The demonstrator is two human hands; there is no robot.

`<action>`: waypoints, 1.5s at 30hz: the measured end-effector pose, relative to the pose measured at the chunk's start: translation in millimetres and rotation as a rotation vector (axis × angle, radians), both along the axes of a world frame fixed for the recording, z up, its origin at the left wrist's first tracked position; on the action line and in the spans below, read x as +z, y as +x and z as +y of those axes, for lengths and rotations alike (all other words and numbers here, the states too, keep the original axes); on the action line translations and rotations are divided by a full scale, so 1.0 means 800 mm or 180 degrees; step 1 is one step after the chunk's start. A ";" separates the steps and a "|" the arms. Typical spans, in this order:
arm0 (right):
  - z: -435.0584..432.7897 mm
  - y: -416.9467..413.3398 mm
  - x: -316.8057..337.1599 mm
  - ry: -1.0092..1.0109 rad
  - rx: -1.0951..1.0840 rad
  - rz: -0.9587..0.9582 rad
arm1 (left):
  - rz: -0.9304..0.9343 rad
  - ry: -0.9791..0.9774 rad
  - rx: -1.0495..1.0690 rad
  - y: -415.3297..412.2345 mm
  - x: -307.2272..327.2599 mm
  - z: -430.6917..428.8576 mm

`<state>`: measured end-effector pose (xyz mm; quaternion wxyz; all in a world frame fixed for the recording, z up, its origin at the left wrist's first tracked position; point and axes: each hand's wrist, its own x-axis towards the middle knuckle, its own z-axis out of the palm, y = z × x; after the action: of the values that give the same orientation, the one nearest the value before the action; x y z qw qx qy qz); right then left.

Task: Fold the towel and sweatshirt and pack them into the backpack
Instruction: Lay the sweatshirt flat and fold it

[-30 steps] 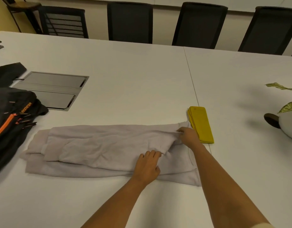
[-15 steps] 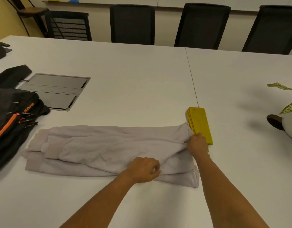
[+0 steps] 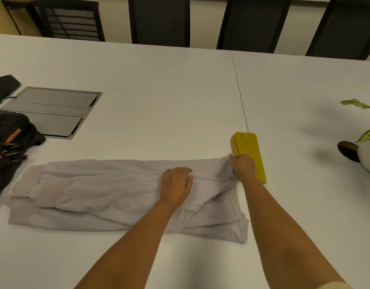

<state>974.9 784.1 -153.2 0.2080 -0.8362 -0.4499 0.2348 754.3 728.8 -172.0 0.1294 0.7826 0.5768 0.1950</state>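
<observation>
Sweatshirt [image 3: 96, 190] first: the pale grey garment lies across the near part of the white counter [image 3: 159, 90] as a long, narrow band. Its long axis runs left to right, roughly along the person's side of the counter. A sleeve cuff shows toward the left end and a ribbed band edges the right end; which end is the collar I cannot tell.

The right hand [image 3: 242, 165] has its fingers curled round the cloth at the far right corner. The left hand [image 3: 175, 184] lies palm down near the middle with its fingers bent into a crease; whether it pinches the fabric or only presses it I cannot tell.

The yellow towel [image 3: 250, 147] looks finished. It is a neat, flat, folded strip touching the sweatshirt's right corner, its near end partly under the right hand. Its long axis runs away from the person, crosswise to the sweatshirt.

So I would judge the job to be somewhere around halfway. The towel is folded and the sweatshirt is narrowed lengthways but seems to need folding shorter. Neither has been packed. The black and orange backpack [image 3: 7, 147] sits at the left edge, close to the sweatshirt's left end and partly out of view, so I cannot see whether it is open.
</observation>
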 end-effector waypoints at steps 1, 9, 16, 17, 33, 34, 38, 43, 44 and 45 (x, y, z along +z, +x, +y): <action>0.004 -0.001 -0.002 -0.0027 -0.0028 0.0033 | 0.0075 -0.0133 0.0011 0.002 -0.003 0.005; 0.014 0.004 0.003 0.0283 -0.0525 0.0287 | 0.0672 -0.0419 -0.0039 0.003 -0.035 0.003; -0.007 -0.017 -0.002 0.0598 -0.0718 -0.0321 | 0.0750 -0.0516 0.0090 -0.003 -0.035 0.006; -0.010 -0.021 -0.002 0.0758 -0.0475 -0.0489 | 0.0732 -0.0519 0.0097 -0.005 -0.033 0.005; -0.063 -0.160 -0.002 -0.0034 0.2236 -0.1166 | 0.0927 -0.0612 0.1168 -0.185 0.005 -0.018; -0.063 -0.171 0.000 -0.0082 0.2276 -0.1134 | 0.0910 -0.0623 0.1255 -0.198 0.006 -0.019; -0.060 -0.210 0.008 -0.0134 0.2310 -0.1066 | 0.0832 -0.0708 0.1696 -0.248 0.006 -0.020; -0.056 -0.243 0.010 -0.0183 0.2358 -0.1220 | 0.0496 -0.0883 0.2624 -0.310 0.008 -0.027; -0.055 -0.246 0.010 -0.0201 0.2314 -0.1253 | 0.0385 -0.0919 0.2779 -0.321 0.008 -0.028; -0.056 -0.249 0.010 -0.0204 0.2246 -0.1294 | 0.0266 -0.0932 0.2880 -0.332 0.007 -0.029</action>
<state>775.8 739.6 -145.4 -0.0047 -0.6659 -0.7336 0.1356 488.6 705.3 -166.4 0.1171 0.4337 0.8858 0.1167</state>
